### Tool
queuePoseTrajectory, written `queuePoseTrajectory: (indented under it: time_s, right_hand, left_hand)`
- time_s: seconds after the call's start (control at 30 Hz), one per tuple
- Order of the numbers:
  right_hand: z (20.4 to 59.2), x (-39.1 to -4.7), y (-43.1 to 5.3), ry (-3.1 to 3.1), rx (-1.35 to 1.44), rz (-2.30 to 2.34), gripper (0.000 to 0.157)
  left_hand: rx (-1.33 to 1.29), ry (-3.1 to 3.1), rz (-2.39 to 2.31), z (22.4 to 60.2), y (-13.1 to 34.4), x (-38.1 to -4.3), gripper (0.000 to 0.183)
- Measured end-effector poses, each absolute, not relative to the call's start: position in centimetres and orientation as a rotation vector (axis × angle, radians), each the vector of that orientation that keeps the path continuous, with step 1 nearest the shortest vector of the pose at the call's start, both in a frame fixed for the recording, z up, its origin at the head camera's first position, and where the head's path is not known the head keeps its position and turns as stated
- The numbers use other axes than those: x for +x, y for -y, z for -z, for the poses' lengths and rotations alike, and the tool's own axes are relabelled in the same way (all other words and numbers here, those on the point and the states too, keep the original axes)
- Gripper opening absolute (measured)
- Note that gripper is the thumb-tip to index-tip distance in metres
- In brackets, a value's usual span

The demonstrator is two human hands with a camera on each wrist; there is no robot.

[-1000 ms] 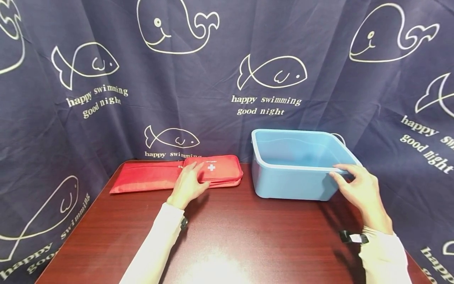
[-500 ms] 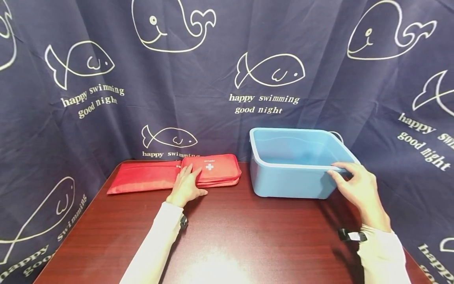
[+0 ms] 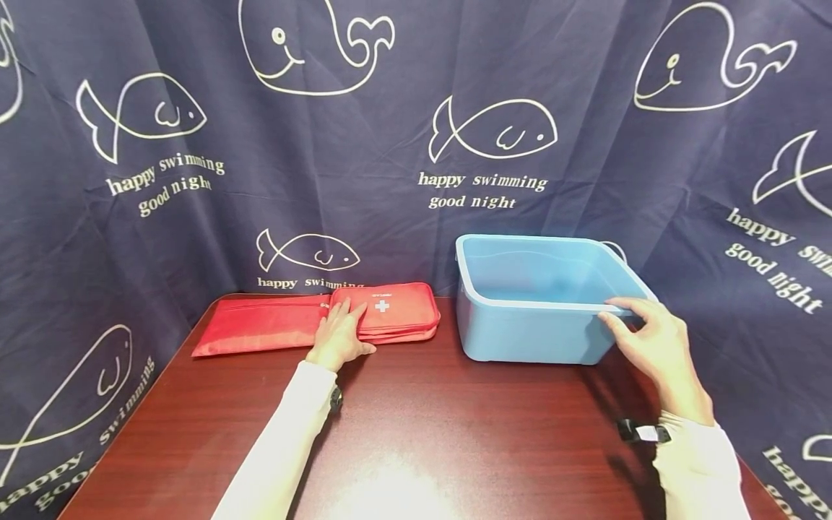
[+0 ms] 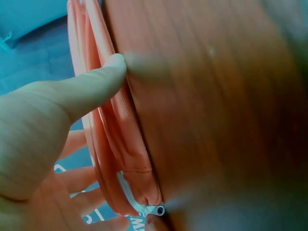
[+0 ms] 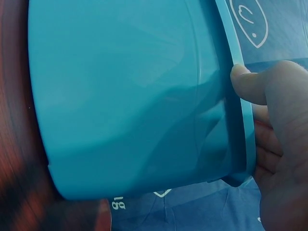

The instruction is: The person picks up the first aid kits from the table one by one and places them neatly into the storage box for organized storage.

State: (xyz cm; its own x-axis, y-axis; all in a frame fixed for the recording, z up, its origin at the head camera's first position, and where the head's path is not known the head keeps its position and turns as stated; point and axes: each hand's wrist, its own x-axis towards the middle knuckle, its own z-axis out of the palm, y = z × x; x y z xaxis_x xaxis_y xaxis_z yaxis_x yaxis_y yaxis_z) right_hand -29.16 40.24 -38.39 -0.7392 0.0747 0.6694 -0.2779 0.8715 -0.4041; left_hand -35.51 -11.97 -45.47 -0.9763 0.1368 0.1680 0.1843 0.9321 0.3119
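Note:
In the head view a red first-aid pouch with a white cross lies at the table's back. My left hand rests over its left end, fingers spread on top and thumb at the front. From the left wrist, my thumb touches the pouch's lower side near the table, with a zip pull at one end; the fingers show past the far face. My right hand pinches the front-right rim of a light blue bin, thumb outside. The right wrist view shows the thumb against the bin's rim and the fingers mostly behind it.
A long, flat red pouch lies left of the first-aid pouch, meeting it under my left hand. The reddish-brown table ends at a dark blue curtain with fish prints, which stands close behind the bin and pouches.
My left hand has settled lower onto the first-aid pouch, its thumb drawing back toward the front edge. My right hand keeps its hold on the bin's rim. The head view shifts slightly.

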Motion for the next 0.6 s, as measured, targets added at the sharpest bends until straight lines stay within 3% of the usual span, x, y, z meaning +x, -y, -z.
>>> queuePoseTrajectory:
  time_s: [0.6]
  right_hand:
    - [38.5, -29.2, -40.3, 2.310, 0.147, -0.625, 0.023]
  left_hand:
    - [-0.364, 2.899, 0.415, 45.5, 12.6, -36.8, 0.082]
